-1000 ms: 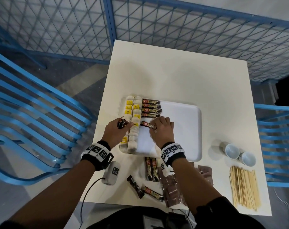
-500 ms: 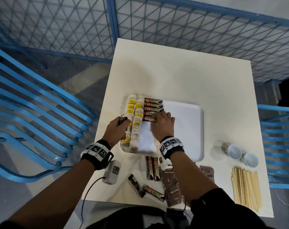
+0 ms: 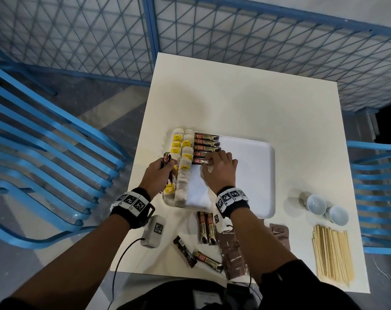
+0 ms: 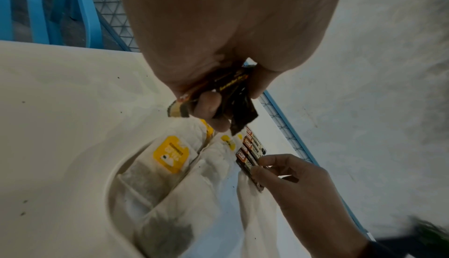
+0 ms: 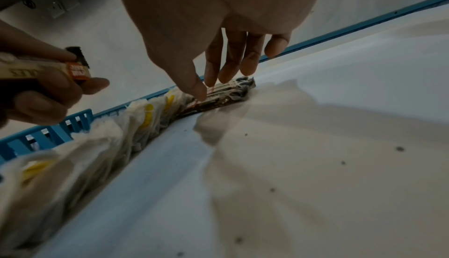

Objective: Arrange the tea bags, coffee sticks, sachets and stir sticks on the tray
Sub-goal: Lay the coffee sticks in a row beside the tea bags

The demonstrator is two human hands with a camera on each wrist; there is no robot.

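Right hand [image 3: 220, 168]: fingertips [image 5: 209, 84] press on the nearest coffee stick [image 3: 201, 161] of the row [image 3: 207, 145], thumb at its near edge; fingers only slightly bent, not wrapped round it. My guess is it is being nudged flush against the sticks beyond.

Left hand [image 3: 155, 173]: clenched round a bunch of spare sticks [image 4: 228, 97], their ends poking past the fingers; it hovers over the tea bags [image 3: 182, 166], probably held close so the right hand can draw the next one.

Tray [image 3: 257, 175]: under both hands. Tea bags fill two columns beneath the left hand; the stick row lies just beyond the right fingertips, touching the bags' inner column. The part of the tray to the right of the right hand is bare.

Waiting stock: loose sticks [image 3: 205, 230] and brown sachets [image 3: 233, 249] lie on the surface [image 3: 234, 97] near the right wrist; stir sticks [image 3: 331, 253] and two cups [image 3: 326, 209] sit well off to that hand's right.

Change: a second ago the right hand held this stick apart from the row, nearer the person; now it sits against the row. The left hand has barely shifted.

Progress: tea bags look done, sticks partway, sachets and stir sticks not begun.
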